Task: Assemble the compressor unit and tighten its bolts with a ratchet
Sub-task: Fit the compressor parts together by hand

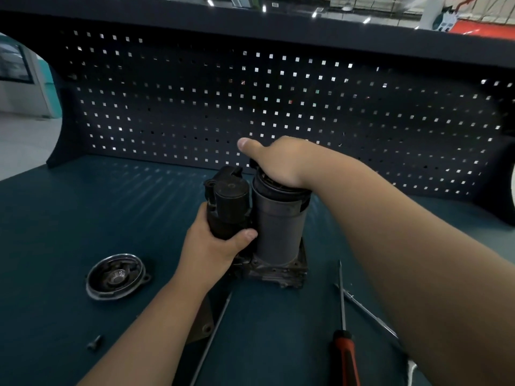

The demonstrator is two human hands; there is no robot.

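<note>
The compressor unit stands upright mid-bench on a grimy metal base. Its tall grey cylinder rises on the right and a shorter black motor housing on the left. My left hand grips the lower part of the black housing, thumb wrapped across its front. My right hand covers the top of the grey cylinder and holds a dark part there, thumb sticking out to the left; the fingers are hidden. A round metal end cap lies on the bench at the left. A small bolt lies near the front left.
A red-handled screwdriver lies front right, beside a thin metal tool partly under my right arm. A long thin rod and a flat metal bracket lie by my left forearm. A dark pegboard walls the back of the blue bench.
</note>
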